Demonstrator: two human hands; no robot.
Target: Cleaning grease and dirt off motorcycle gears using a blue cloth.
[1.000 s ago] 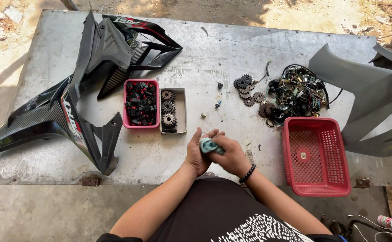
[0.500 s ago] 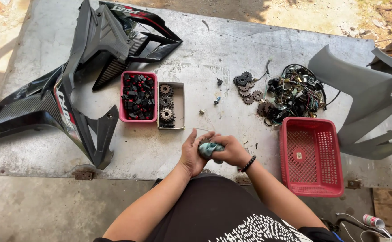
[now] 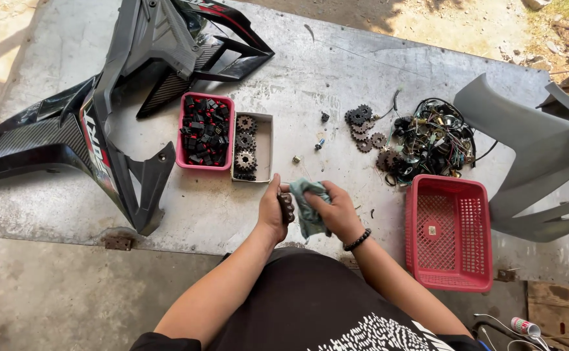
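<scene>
My left hand [image 3: 272, 213] grips a small dark sprocket [image 3: 287, 208] on edge, just above the table's near edge. My right hand [image 3: 337, 212], with a black bracelet on its wrist, presses a teal rag [image 3: 308, 203] against that sprocket. Just beyond my hands stands a pale tray [image 3: 262, 151] with several sprockets lined up in it, beside a pink box [image 3: 206, 133] full of small black and red parts. More loose sprockets [image 3: 364, 127] lie on the table farther right.
Black motorcycle fairing panels [image 3: 112, 123] cover the table's left. A tangle of wires and parts [image 3: 429, 140] sits at the right, an empty red basket [image 3: 450, 231] in front of it. Grey plastic panels [image 3: 538, 153] lie at the far right. Small screws are scattered mid-table.
My hands stay together around the rag and sprocket, and the dark sprocket now shows between my left fingers. The view has shifted slightly toward the table.
</scene>
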